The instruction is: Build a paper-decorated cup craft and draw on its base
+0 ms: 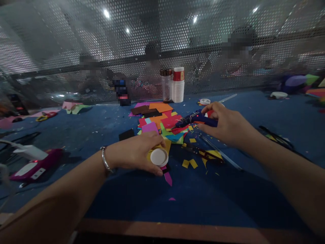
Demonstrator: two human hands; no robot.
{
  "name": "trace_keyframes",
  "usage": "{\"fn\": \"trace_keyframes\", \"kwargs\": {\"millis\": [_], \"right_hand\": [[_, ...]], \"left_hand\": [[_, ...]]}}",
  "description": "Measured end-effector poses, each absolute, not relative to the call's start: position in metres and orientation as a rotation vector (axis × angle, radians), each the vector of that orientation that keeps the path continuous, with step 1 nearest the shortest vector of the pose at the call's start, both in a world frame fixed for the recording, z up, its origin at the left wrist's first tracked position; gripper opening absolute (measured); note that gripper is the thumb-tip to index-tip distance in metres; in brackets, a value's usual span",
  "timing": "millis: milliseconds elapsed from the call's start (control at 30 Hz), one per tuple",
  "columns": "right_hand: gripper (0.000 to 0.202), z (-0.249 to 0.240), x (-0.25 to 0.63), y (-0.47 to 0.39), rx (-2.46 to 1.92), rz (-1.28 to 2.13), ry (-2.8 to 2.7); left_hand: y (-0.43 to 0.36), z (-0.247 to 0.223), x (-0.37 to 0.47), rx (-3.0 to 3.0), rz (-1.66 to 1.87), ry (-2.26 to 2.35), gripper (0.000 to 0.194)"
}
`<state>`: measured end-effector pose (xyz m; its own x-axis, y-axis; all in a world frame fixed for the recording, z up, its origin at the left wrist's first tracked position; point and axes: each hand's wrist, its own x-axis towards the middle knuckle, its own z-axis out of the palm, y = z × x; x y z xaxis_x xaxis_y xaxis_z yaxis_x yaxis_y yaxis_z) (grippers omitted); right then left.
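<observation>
My left hand (pixel 138 150), with a silver bracelet at the wrist, is curled round a small white paper cup (pixel 159 157). Its round white end faces up, and most of its side is hidden. Yellow paper shows beside the cup, and a pointed magenta paper piece (pixel 168 178) sticks out below it. A dark blue hot glue gun (pixel 196 117) is in my right hand (pixel 224 122), between thumb and fingers. A small red light glows on the gun, and its nozzle points left over a pile of coloured paper (pixel 157 119).
Scissors (pixel 203 153), a clear glue stick (pixel 222 152) and yellow scraps (pixel 185 164) lie right of the paper pile. Behind it stand a glass jar (pixel 166 86) and stacked paper cups (pixel 178 89), before a perforated metal screen (pixel 152 34). A magenta power strip (pixel 38 169) sits left.
</observation>
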<state>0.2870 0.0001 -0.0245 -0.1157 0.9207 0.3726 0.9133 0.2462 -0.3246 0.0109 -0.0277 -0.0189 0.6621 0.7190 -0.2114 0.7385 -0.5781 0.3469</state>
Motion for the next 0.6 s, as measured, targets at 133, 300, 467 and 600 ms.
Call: {"fn": "trace_keyframes", "kwargs": {"millis": [133, 300, 467, 600], "right_hand": [[0.038, -0.026, 0.292, 0.006, -1.701, 0.007, -2.0], [0.035, -0.028, 0.302, 0.015, -1.714, 0.025, -1.94], [0.035, -0.025, 0.304, 0.018, -1.806, 0.041, -1.846], [0.034, -0.021, 0.307, 0.02, -1.867, 0.056, -1.808]], "left_hand": [[-0.027, -0.019, 0.01, 2.469, -0.064, 1.172, 0.056], [-0.026, -0.018, 0.012, 2.462, -0.08, 1.194, 0.049], [-0.024, -0.017, 0.008, 2.475, -0.071, 1.227, 0.08], [-0.021, -0.01, -0.001, 2.502, -0.095, 1.277, 0.085]]}}
